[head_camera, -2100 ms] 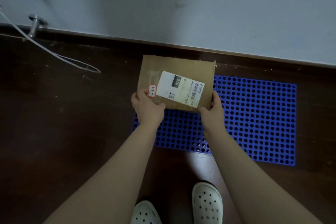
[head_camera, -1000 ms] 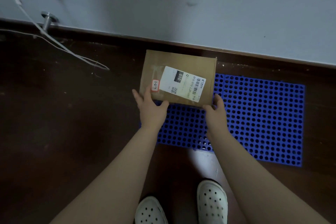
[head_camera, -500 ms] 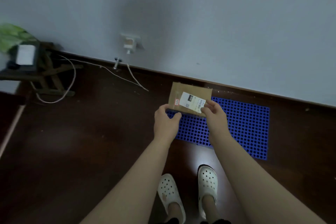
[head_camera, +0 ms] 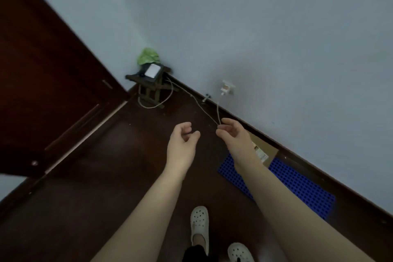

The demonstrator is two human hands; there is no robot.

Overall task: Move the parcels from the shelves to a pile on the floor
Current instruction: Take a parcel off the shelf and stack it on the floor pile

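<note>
Holding nothing in left hand [head_camera: 181,142] or right hand [head_camera: 234,134]; both loosely curled, apart, up over the floor [head_camera: 106,176]. See parcel [head_camera: 267,150] flat, label [head_camera: 259,152] up, on mat [head_camera: 297,183] by the wall [head_camera: 276,49], below right hand, partly hidden behind that arm, touching neither hand.

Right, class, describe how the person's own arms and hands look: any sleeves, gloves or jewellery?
The left forearm and right forearm are bare to the frame's edge, no sleeves in view. The left hand and right hand are bare too: no gloves, rings, watch or wristbands visible, and no markings.
</note>
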